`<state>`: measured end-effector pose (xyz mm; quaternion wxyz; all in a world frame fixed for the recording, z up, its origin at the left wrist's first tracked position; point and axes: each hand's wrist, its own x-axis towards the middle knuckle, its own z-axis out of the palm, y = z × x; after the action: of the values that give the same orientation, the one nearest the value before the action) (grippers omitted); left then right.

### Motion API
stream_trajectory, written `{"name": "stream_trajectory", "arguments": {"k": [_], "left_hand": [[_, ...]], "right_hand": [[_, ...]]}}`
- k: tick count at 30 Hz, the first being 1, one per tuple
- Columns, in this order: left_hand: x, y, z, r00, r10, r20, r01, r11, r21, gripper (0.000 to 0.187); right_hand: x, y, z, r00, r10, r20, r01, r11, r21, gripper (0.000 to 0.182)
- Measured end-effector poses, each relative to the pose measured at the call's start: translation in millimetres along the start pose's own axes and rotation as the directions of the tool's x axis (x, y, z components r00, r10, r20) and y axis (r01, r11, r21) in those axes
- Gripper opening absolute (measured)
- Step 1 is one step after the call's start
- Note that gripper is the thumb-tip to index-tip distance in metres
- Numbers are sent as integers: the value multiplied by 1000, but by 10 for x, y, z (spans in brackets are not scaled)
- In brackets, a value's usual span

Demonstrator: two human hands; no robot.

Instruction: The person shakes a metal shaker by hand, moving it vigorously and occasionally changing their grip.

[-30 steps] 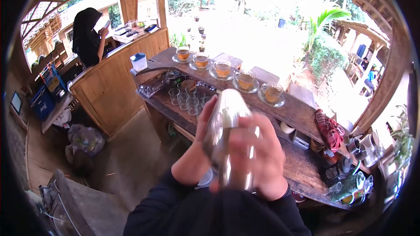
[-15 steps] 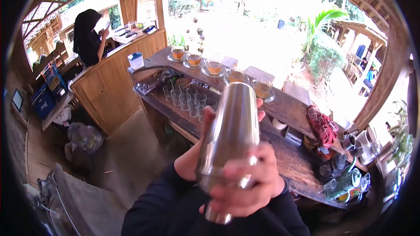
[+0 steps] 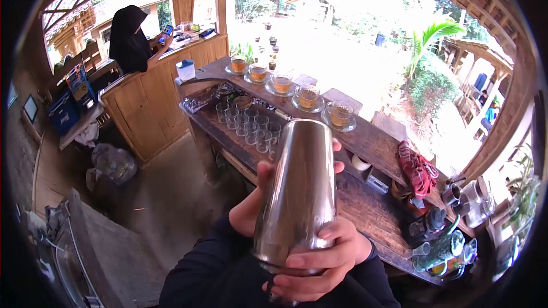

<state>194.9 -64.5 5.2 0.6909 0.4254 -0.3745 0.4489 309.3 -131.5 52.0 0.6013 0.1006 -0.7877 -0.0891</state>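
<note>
A silver metal shaker (image 3: 299, 188) is held up in front of my chest, tilted slightly, between both hands. My right hand (image 3: 322, 262) wraps its fingers round the lower part. My left hand (image 3: 251, 205) grips the far left side; its thumb shows at the left edge and fingertips show past the right edge, the rest hidden behind the metal. Beyond the shaker, several glass cups of amber drink (image 3: 308, 98) stand on saucers along the raised counter (image 3: 377, 140). Several empty glasses (image 3: 251, 131) are grouped on the lower counter (image 3: 365, 205).
A red cloth (image 3: 418, 174) hangs over the counter's right part. Near it are a dark jug (image 3: 428, 225), a green glass bottle (image 3: 439, 254) and metal pitchers (image 3: 451, 195). A white-lidded container (image 3: 185, 70) stands at the counter's far left. Behind a wooden partition (image 3: 165, 91), a person (image 3: 128, 40) holds a phone.
The shaker has moved slightly downward in my hands and looks less blurred. The surroundings have shifted a little to the right in view. The person's phone is now lower.
</note>
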Motion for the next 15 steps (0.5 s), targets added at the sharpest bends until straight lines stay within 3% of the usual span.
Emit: {"name": "stream_trajectory", "arguments": {"k": [2, 3, 4, 5, 6, 7, 9, 11, 12, 14, 15], "left_hand": [[-194, -39, -52, 962, -36, -269, 3, 992, -124, 92], [-165, -148, 1, 959, -33, -281, -2, 992, -123, 92], [-44, -336, 78, 935, 127, -330, -250, 897, -365, 75], [91, -509, 143, 873, 262, -411, -468, 687, -556, 59], [144, -589, 173, 780, 356, -515, -625, 392, -675, 43], [104, -554, 189, 774, 364, -518, -632, 391, -670, 43], [-3, -286, 228, 877, 93, -472, -409, 662, -628, 58], [-158, -59, 300, 860, -195, -471, -121, 819, -561, 73], [-130, -27, 464, 823, -61, -564, -104, 961, -256, 82], [-101, -89, 338, 972, 133, -196, -133, 991, 13, 89], [-114, -44, 362, 942, 135, -309, -123, 991, 58, 87]], "right_hand": [[-41, 21, -17, 988, -151, -40, 151, 988, 7, 18], [-128, 132, 19, 989, -141, -44, 142, 990, 14, 18], [-262, 335, 92, 996, 85, 8, -85, 996, 11, 33], [-321, 471, 140, 951, 303, 58, -304, 953, -4, 56], [-233, 460, 214, 792, 610, -38, -610, 792, 17, 48], [-201, 406, 134, 830, 558, -14, -558, 829, -25, 53], [-122, 339, 49, 870, 492, 10, -491, 869, -65, 59], [-63, 180, 96, 978, 201, -52, -203, 979, -33, 42], [-36, 95, 134, 995, 48, -89, -51, 998, -27, 34], [20, 0, 210, 949, -268, -167, 264, 963, -46, 18], [32, -5, 234, 887, -417, -200, 412, 909, -67, 12]]}}
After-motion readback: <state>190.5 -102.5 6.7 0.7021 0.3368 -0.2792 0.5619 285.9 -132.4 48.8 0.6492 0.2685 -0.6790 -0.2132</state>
